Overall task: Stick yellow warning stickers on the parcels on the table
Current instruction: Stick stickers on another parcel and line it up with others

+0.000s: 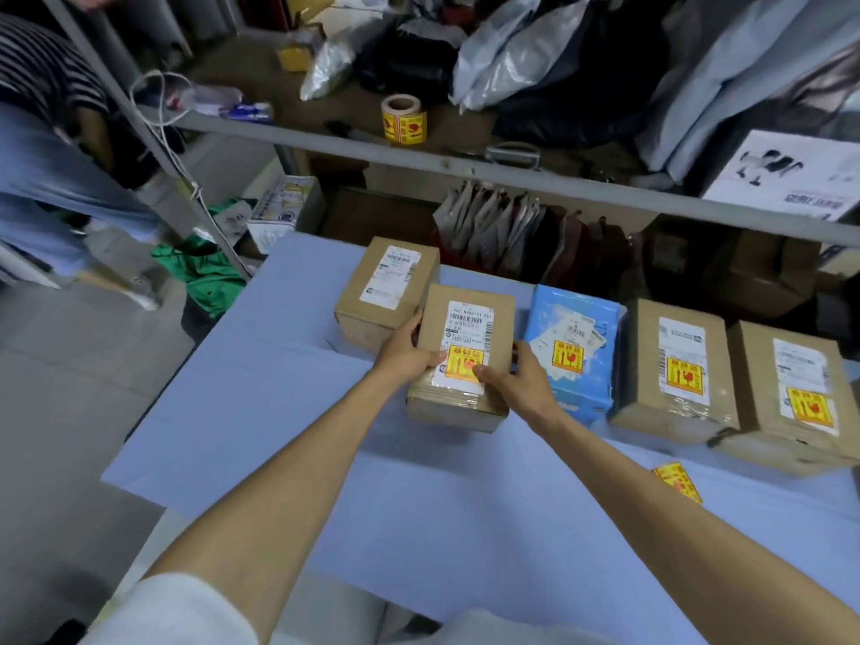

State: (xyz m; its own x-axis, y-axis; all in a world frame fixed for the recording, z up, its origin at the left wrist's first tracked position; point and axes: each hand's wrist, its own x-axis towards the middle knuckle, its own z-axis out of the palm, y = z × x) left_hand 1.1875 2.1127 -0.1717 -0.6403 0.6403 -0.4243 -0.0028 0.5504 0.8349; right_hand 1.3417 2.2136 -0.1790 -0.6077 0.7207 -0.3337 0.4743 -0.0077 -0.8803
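A brown cardboard parcel (465, 318) lies on the blue table (419, 505), with a yellow warning sticker (463, 364) on its white label. My left hand (407, 351) grips the parcel's left edge, thumb on the sticker's left side. My right hand (516, 379) presses its thumb on the sticker's lower right corner. Behind on the left sits a brown parcel (386, 290) with no yellow sticker. To the right, a blue parcel (574, 351) and two brown parcels (675, 365) (791, 393) each carry a yellow sticker.
Loose yellow stickers (677, 481) lie on the table at the right. A sticker roll (404, 119) stands on the metal shelf (465, 167) behind, among plastic bags. Another person (51, 146) stands at the far left. A white box (786, 174) sits on the shelf's right.
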